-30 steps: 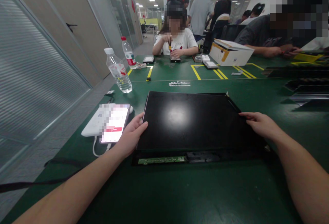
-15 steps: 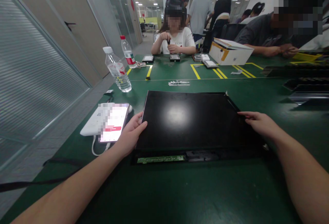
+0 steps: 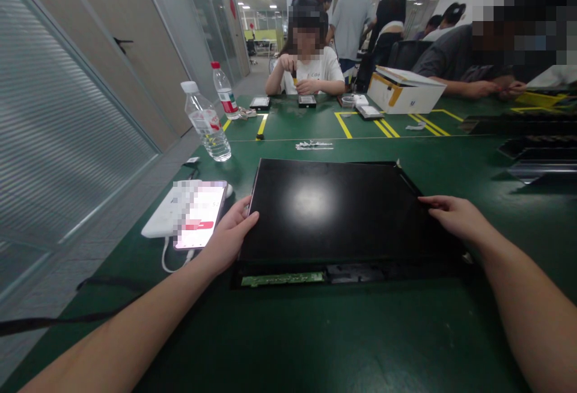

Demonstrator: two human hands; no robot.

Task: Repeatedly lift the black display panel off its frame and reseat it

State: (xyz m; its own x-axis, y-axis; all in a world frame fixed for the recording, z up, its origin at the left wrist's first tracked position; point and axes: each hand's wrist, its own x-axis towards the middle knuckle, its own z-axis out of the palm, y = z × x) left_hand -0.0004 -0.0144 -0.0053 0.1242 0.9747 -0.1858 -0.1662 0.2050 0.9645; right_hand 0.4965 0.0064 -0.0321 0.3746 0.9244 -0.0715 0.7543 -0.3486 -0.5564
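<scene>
A flat black display panel (image 3: 333,219) lies before me on the green table, its glossy face reflecting a round light. Under it shows a black frame (image 3: 406,271), with a green circuit board (image 3: 282,279) exposed along the near edge. My left hand (image 3: 232,231) grips the panel's left edge, thumb on top and fingers curled beneath. At the right edge, my right hand (image 3: 451,213) pinches the border with thumb and fingers. The panel's left side sits slightly off the frame. What my fingertips touch underneath is hidden.
Left of the panel are a lit phone (image 3: 201,216), a white device (image 3: 164,210) with a cable and two water bottles (image 3: 210,125). White strips (image 3: 314,145) lie beyond. Across the table a person (image 3: 309,68) works near small drives; a white box (image 3: 406,92) and dark metal parts (image 3: 541,158) are rightward.
</scene>
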